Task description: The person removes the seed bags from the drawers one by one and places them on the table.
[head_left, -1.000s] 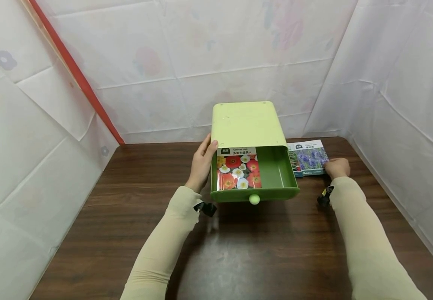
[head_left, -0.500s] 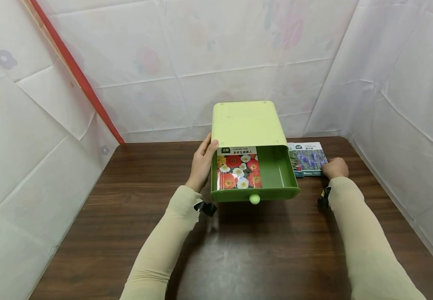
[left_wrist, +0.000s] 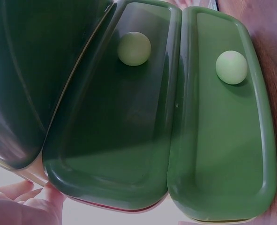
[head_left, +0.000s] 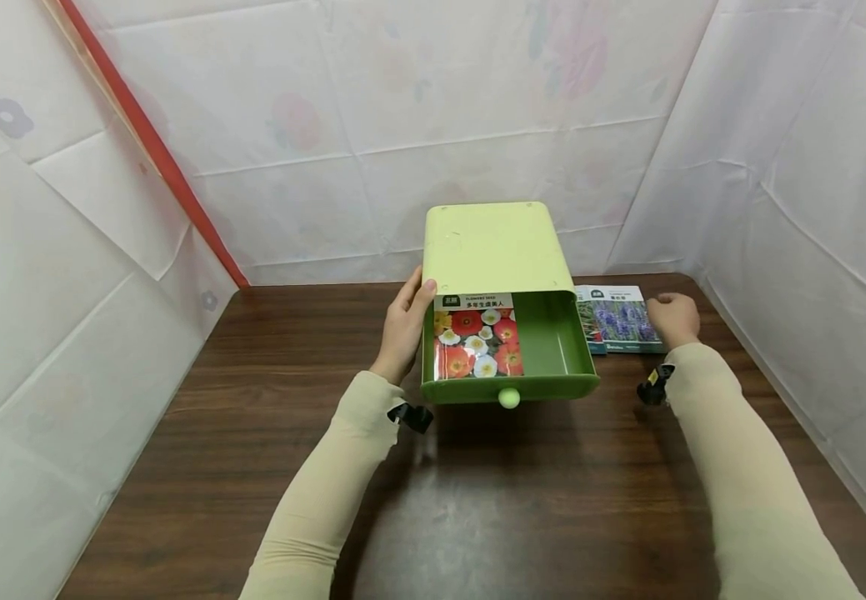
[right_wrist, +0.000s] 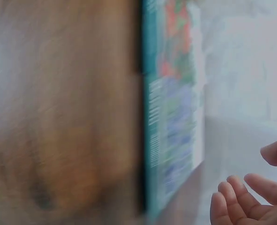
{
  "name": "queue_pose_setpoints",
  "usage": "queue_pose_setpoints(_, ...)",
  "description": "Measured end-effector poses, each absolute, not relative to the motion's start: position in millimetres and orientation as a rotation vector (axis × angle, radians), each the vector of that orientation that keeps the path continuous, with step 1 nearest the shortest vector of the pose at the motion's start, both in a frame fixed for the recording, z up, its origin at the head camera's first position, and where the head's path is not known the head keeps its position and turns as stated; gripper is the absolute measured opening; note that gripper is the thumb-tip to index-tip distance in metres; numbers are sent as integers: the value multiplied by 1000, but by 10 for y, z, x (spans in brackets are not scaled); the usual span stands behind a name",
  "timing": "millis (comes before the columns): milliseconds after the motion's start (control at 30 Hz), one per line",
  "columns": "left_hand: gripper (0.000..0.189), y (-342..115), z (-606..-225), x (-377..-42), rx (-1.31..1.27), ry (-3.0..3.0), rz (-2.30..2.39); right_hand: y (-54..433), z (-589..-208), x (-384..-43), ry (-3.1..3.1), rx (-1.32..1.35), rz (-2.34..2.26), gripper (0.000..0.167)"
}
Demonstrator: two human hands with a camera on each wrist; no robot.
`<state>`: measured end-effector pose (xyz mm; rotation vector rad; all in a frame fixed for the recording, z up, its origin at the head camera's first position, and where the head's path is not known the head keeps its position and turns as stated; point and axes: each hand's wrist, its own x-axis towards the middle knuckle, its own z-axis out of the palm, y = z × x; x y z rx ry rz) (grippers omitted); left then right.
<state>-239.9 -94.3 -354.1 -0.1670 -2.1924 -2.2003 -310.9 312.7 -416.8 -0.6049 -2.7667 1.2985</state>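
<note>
In the head view, a light green drawer cabinet [head_left: 496, 250] stands on the table with its dark green top drawer [head_left: 553, 388] pulled out. A seed packet [head_left: 476, 340] printed with red and white poppies lies in the drawer's left half. My left hand [head_left: 405, 329] rests against the cabinet's left side, fingers along it and thumb at the front corner. My right hand [head_left: 674, 319] is beside the purple-flower seed packet [head_left: 623, 317]; in the right wrist view its thumb and fingers are apart with nothing between them. Another seed packet [head_left: 592, 327] is partly hidden by the cabinet.
Below the pulled-out drawer, the left wrist view has two shut drawers, a middle drawer [left_wrist: 115, 122] and a lower drawer [left_wrist: 227, 136], with round pale knobs. Dark wooden table [head_left: 290, 417] surrounds the cabinet. White sheeting [head_left: 372, 100] rises behind and at both sides.
My right hand has drawn away from the purple-flower packet, whose right edge now shows more; that packet has shifted slightly. The left hand, cabinet and drawer have stayed put.
</note>
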Motion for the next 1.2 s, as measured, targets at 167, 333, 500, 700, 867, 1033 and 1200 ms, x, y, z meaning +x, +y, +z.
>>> queue_pose_setpoints(167, 62, -930, -3471, -2341, -175, -2188, -2204, 3000, -3918, -3118, -2627, -538, 1401, 57)
queue_pose_setpoints(333, 64, -928, -3464, -2333, -198, -2189, -2198, 2858, -3629, -3020, -2602, -346, 1334, 55)
queue_pose_setpoints(500, 64, -928, -3463, -2335, -187, -2198, -2190, 2669, -3354, -2831, -2594, -149, 1271, 56)
queue_pose_setpoints(700, 62, -962, -3625, -2482, -172, -2186, -2197, 2382, -3059, -2569, -2552, 110, 1247, 53)
queue_pose_setpoints(867, 61, -970, -3746, -2579, -183, -2162, -2198, 2168, -2933, -2416, -2511, 301, 1170, 47)
queue_pose_setpoints(1033, 64, -953, -3756, -2570, -174, -2154, -2184, 1981, -2904, -2284, -2460, 506, 1064, 38)
queue_pose_setpoints(1200, 63, -944, -3742, -2557, -170, -2149, -2191, 1801, -2947, -2158, -2416, 736, 837, 31)
